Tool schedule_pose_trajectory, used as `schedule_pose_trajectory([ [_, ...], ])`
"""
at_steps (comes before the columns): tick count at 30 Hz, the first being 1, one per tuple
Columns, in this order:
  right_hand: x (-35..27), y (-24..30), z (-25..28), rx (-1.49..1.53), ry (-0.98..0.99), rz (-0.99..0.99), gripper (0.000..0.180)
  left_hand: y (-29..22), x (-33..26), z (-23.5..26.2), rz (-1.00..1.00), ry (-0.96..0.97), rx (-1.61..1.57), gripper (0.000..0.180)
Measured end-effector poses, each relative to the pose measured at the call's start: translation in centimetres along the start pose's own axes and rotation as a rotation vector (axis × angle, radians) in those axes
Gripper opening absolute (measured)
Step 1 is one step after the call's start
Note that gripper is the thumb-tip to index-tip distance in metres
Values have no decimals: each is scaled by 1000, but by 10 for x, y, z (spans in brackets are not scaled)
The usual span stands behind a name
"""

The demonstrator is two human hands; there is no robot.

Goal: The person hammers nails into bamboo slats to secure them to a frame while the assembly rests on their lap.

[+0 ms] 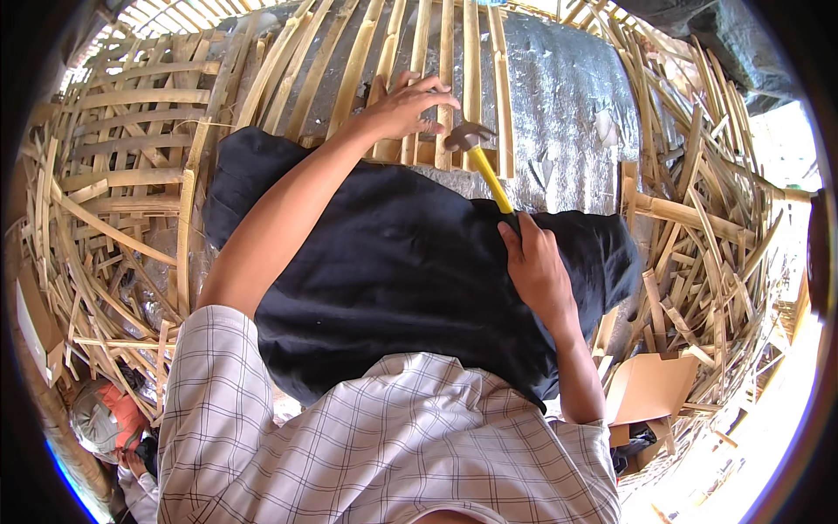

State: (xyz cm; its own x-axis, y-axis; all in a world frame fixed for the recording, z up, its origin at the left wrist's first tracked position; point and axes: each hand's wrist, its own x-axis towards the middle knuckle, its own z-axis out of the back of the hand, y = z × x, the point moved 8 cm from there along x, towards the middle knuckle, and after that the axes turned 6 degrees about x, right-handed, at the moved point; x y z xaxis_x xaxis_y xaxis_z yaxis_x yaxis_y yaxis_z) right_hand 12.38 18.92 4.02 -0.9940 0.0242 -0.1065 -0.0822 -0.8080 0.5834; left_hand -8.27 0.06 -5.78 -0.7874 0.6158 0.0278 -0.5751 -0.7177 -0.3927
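My right hand (539,266) is closed round the lower end of a claw hammer (489,175) with a yellow handle and a dark brown head. The hammer's head is raised over the near ends of several pale bamboo slats (352,74). To the left of it, my left hand (406,109) reaches over the same slats, its fingers apart and slightly bent. Nothing shows between those fingers. The slats run away from me side by side, with gaps between them, and a crosspiece (384,153) lies at their near ends. Black cloth (393,253) covers my lap just in front of them.
A woven bamboo panel (144,113) stands at the left. Silvery sheeting (576,105) lies under and right of the slats. Loose bamboo strips (690,288) are heaped at the right, near a cardboard box (650,384). Another person (113,428) is at the lower left.
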Motion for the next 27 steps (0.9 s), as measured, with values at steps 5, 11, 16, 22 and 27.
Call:
schedule_pose_trajectory([
  [5, 1, 14, 11, 218, -142, 59, 36, 8, -1, -2, -26, -12, -51, 51],
  [11, 8, 8, 2, 13, -3, 128, 32, 6, 1, -4, -42, -24, 54, 52],
  [16, 4, 20, 17, 114, -109, 69, 35, 1, -2, 2, -60, -68, -21, 49],
  [22, 5, 1, 0, 97, 144, -49, 39, 3, -3, 1, -67, -95, -8, 52],
  [27, -4, -4, 10, 226, -31, -43, 42, 8, 2, -8, -3, 37, -61, 53],
])
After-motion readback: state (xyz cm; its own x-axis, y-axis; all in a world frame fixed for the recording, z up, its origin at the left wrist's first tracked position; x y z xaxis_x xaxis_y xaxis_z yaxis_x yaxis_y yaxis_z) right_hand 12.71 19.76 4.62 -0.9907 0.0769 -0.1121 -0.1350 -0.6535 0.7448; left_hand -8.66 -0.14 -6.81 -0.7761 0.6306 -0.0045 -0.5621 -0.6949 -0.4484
